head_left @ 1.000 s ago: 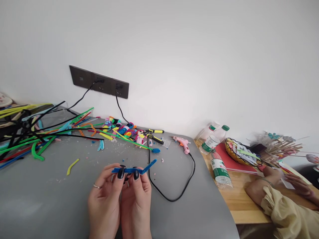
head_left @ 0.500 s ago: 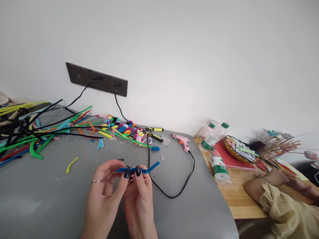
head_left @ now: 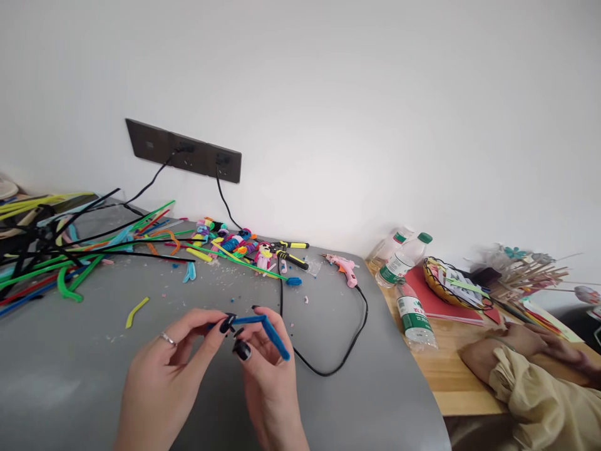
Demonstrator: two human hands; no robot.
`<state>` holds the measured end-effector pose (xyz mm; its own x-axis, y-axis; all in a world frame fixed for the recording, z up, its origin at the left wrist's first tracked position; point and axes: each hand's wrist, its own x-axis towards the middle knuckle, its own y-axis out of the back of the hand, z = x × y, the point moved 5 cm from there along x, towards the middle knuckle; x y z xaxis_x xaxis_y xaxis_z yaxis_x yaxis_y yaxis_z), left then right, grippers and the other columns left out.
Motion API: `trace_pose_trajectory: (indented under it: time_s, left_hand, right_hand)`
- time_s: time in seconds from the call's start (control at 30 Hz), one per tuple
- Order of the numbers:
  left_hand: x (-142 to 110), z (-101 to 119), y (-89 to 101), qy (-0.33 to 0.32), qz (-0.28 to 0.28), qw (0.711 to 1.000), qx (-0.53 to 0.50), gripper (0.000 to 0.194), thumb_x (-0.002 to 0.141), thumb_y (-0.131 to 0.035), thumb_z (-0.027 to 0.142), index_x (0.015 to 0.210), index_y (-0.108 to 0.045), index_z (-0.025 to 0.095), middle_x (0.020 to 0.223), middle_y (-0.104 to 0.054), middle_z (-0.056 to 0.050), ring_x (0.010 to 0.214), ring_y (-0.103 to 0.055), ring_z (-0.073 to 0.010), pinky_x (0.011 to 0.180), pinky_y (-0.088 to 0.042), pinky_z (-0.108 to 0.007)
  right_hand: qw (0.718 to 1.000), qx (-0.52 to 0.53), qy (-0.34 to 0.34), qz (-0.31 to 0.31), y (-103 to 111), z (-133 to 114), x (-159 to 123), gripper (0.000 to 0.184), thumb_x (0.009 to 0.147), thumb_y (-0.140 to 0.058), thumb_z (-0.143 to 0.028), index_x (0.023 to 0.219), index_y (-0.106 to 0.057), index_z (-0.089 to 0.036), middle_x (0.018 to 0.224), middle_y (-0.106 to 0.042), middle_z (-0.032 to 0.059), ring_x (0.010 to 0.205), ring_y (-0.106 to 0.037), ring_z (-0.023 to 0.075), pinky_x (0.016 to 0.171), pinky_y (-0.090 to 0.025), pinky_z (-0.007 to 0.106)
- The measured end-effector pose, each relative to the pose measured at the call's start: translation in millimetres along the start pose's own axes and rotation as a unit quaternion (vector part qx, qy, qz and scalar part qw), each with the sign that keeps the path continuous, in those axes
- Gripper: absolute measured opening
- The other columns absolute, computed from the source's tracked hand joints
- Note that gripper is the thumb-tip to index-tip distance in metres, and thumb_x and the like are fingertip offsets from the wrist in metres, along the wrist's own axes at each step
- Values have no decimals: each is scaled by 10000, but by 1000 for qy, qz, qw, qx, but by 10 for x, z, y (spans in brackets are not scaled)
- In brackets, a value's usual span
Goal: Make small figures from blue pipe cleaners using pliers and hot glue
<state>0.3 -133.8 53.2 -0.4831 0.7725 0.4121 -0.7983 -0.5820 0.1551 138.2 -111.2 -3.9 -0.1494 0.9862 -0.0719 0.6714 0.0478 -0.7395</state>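
A bent blue pipe cleaner point(head_left: 275, 337) is in front of me, above the grey table point(head_left: 70, 382). My left hand point(head_left: 171, 360) is closed, pinching its left end between thumb and fingertips. My right hand point(head_left: 270, 369) is around the other part, its fingers curved behind the bend and its thumb apart from the strip. The pipe cleaner's right leg slants down across the right fingers. Beyond the hands lie a small blue pipe-cleaner piece point(head_left: 294, 282) and a short yellow piece point(head_left: 137, 312).
Many coloured pipe cleaners point(head_left: 89, 250) are heaped at left. Small pipe-cleaner figures point(head_left: 237, 241) and yellow-black pliers point(head_left: 293, 259) lie near the wall. A pink glue gun point(head_left: 345, 268) trails a black cord. Plastic bottles point(head_left: 414, 319), a basket point(head_left: 434, 285) and another person's arm point(head_left: 493, 351) are at right.
My left hand has moved left and my right hand's thumb has come away from the strip. The pipe cleaner's right leg, earlier pointing up, now slants down.
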Motion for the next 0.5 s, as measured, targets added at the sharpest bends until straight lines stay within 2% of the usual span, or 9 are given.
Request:
trace_pose_trajectory:
  time_s: [0.13, 0.23, 0.37, 0.5]
  left_hand:
    - [32, 2, 113, -10, 12, 1000, 14, 302, 749, -764, 606, 741, -792, 305, 718, -775, -9, 612, -712, -204, 540, -557, -229]
    - [50, 43, 146, -33, 1, 999, 8, 285, 768, -755, 594, 705, -783, 318, 695, -760, -6, 606, -699, -213, 544, -554, -249]
    - [27, 109, 147, -52, -16, 999, 6, 237, 791, -744, 561, 718, -792, 341, 698, -761, 1, 580, -680, -213, 506, -525, -255]
    - [-32, 116, 119, -25, -45, 999, 2, 220, 803, -742, 546, 728, -795, 346, 693, -759, 3, 563, -654, -205, 452, -464, -250]
  right_hand:
    - [993, -119, -8, -26, 200, -220, -23, 437, 713, -938, -364, 1094, -764, -240, 979, -733, 40, 893, -663, 165, 803, -543, 264]
    - [974, -215, 11, -70, 276, -456, -12, 385, 768, -893, -409, 1092, -786, -232, 1029, -727, 62, 983, -664, 198, 856, -543, 289]
    - [934, -329, 56, -128, 252, -750, -13, 389, 771, -881, -472, 1078, -809, -244, 1048, -718, 71, 1009, -657, 229, 902, -526, 327]
    - [886, -424, 84, -166, 185, -960, -13, 365, 788, -871, -461, 1094, -809, -272, 1083, -743, 77, 1042, -652, 253, 944, -500, 360]
